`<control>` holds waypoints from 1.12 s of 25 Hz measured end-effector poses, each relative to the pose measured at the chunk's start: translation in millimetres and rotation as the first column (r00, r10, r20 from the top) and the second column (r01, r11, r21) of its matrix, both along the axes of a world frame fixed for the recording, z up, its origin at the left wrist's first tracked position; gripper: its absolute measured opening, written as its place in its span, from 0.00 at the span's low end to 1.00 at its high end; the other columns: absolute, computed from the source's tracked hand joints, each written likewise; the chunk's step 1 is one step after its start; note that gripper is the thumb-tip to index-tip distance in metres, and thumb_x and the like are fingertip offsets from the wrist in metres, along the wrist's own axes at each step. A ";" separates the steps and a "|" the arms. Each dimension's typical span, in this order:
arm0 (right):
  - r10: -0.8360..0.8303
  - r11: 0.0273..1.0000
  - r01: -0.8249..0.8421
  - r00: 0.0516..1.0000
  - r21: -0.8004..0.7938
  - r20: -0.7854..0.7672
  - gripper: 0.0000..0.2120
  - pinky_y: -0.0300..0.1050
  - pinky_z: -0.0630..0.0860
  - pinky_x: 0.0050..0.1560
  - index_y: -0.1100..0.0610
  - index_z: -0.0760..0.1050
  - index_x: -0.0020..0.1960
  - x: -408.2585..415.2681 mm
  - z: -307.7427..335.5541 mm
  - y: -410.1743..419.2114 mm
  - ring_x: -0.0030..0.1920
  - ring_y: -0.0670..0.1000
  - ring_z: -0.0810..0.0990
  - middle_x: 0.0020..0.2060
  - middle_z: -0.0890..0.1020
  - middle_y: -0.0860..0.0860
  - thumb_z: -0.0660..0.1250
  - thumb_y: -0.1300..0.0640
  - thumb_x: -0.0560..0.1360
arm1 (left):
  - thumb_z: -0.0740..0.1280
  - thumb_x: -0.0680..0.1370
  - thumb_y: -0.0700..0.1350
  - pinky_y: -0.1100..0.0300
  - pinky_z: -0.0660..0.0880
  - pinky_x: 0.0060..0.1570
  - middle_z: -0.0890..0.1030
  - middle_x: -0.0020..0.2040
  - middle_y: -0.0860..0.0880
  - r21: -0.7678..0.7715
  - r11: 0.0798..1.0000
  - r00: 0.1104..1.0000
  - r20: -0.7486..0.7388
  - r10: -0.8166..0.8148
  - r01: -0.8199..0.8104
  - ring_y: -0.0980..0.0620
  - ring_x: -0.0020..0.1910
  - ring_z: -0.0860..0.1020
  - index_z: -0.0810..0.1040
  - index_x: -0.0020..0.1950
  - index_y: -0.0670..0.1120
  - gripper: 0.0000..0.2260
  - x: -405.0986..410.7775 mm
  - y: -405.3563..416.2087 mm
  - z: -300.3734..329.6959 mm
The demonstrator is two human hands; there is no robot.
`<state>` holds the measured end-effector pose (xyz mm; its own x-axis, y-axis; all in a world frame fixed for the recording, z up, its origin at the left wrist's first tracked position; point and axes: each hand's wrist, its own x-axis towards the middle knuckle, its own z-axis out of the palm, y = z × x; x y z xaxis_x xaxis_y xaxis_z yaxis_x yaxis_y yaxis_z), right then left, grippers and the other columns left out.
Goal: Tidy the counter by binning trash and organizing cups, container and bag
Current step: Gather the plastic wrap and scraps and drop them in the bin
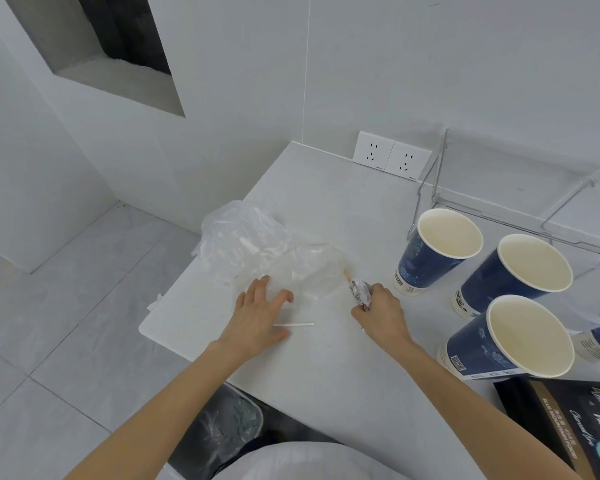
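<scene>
Head view: white stone bench (326, 209) carries both hands. Left hand (260, 317) lies spread, palm down, fingertips on the edge of a crumpled clear plastic bag (250, 237) lying just beyond it; a thin white stick (295, 324) lies beside its thumb. Right hand (381, 311) is closed around a crumpled silver foil wrapper (360, 292). Right of that hand stand three dark blue paper cups (430, 258), empty, with a dark printed pouch (575, 427) nearer the person. Below the left forearm, a bin with a dark liner (222, 427) stands on the floor.
</scene>
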<state>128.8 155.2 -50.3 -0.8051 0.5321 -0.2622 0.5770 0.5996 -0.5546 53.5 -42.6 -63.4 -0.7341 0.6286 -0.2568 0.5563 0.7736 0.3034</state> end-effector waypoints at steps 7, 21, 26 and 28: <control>-0.043 0.997 0.043 0.999 -0.058 -0.001 0.13 0.43 0.65 0.41 0.68 0.69 0.54 5.8 -2.1 3.9 0.46 0.61 0.76 0.50 0.78 0.65 0.63 0.64 0.72 | 0.71 0.70 0.42 0.40 0.70 0.60 0.71 0.66 0.35 0.035 0.998 0.986 -0.161 -0.038 0.045 0.33 0.65 0.69 0.79 0.43 0.45 0.04 -0.3 -0.1 -1.3; -0.146 0.921 0.113 0.988 -0.373 -0.061 0.05 0.34 0.71 0.25 0.58 0.68 0.48 12.3 26.2 -6.7 0.30 0.48 0.74 0.41 0.76 0.56 0.62 0.64 0.73 | 0.60 0.76 0.35 0.55 0.65 0.32 0.75 0.38 0.42 0.190 0.982 0.982 -0.180 0.050 -0.015 0.45 0.33 0.71 0.72 0.44 0.38 0.02 -13.2 -14.5 10.2; -0.135 0.875 0.067 0.985 -0.480 -0.107 0.05 0.41 0.70 0.31 0.59 0.70 0.48 2.4 35.6 -24.4 0.31 0.49 0.75 0.41 0.76 0.57 0.63 0.65 0.73 | 0.59 0.78 0.40 0.54 0.69 0.33 0.71 0.32 0.47 0.379 0.901 0.969 -0.039 0.242 -0.210 0.46 0.30 0.71 0.63 0.54 0.42 0.07 -8.9 -32.2 38.4; -0.102 0.862 0.025 0.987 -0.507 -0.125 0.04 0.41 0.71 0.33 0.59 0.70 0.48 -2.7 38.7 -35.3 0.31 0.49 0.75 0.41 0.75 0.57 0.63 0.65 0.73 | 0.60 0.77 0.40 0.54 0.69 0.33 0.68 0.31 0.49 0.434 0.847 0.944 0.021 0.329 -0.305 0.47 0.30 0.70 0.59 0.62 0.43 0.16 -8.6 -39.8 51.8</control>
